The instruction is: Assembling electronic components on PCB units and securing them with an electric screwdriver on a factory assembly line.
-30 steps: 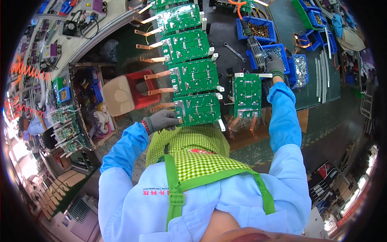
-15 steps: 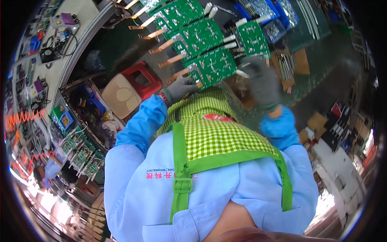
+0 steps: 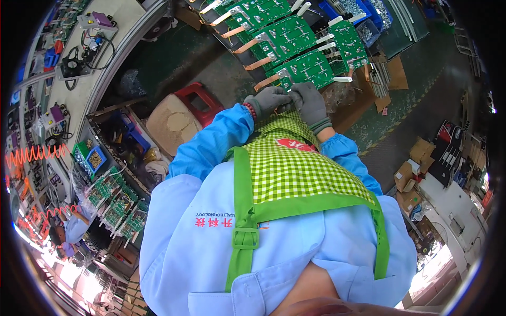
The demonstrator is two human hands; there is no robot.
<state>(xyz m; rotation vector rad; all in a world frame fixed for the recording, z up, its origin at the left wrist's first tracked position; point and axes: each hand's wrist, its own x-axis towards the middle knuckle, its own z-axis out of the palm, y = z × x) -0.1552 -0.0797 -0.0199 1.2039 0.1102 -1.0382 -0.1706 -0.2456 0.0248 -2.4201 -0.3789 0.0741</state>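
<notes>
Both my hands wear grey gloves and meet at the near edge of the nearest green circuit board [image 3: 308, 69]. My left hand [image 3: 270, 101] has its fingers closed by the board's lower left corner. Against it, my right hand [image 3: 310, 102] is closed too, its fingertips bent inward. Whatever is pinched between them is hidden by the gloves. A bare copper strip [image 3: 266, 82] sticks out leftward from that board, and a white strip [image 3: 342, 79] from its right side. Beyond lie more green boards [image 3: 284, 38] in a row, with a narrower board [image 3: 349, 47] to their right.
Blue bins [image 3: 377, 16] of small metal parts stand at the far right. A red stool [image 3: 203, 105] and a beige chair seat [image 3: 171, 124] are at my left, near a workbench [image 3: 124, 23]. Cardboard [image 3: 398, 73] and metal strips [image 3: 380, 79] lie right of the boards.
My right hand has come left from beside the narrower board to meet my left hand. My left hand has shifted right along the nearest board's edge. The whole view has moved slightly.
</notes>
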